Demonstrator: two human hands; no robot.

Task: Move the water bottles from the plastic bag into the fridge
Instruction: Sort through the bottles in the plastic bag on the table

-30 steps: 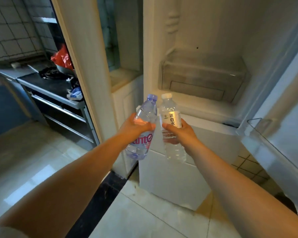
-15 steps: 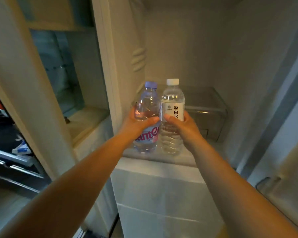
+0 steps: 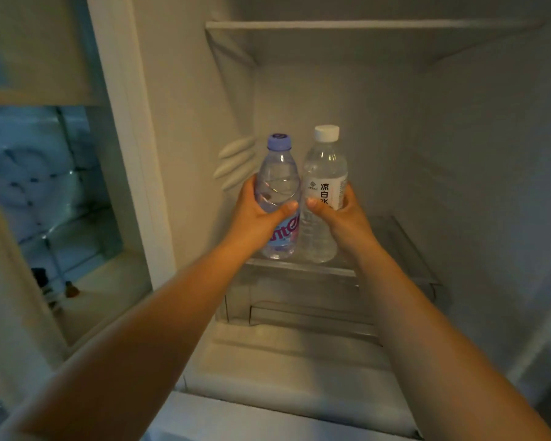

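Observation:
Inside the open fridge [image 3: 458, 173] I hold two water bottles upright, side by side and touching. My left hand [image 3: 255, 218] grips the blue-capped bottle [image 3: 279, 179] with a pink and blue label. My right hand [image 3: 344, 221] grips the white-capped bottle [image 3: 325, 173] with a white label. Both bottle bases sit at or just above the clear lid of the drawer [image 3: 395, 246]; I cannot tell whether they touch it. The plastic bag is out of view.
A white shelf [image 3: 363, 27] spans the fridge above the bottles. Under the lid is a clear drawer [image 3: 299, 300], with the fridge floor [image 3: 283, 370] in front. Left of the fridge wall [image 3: 134, 154] is a window recess with a sill [image 3: 109, 291].
Both hands have carried the bottles up and deeper into the fridge, from in front of its lower door to the drawer lid. The view has tilted upward.

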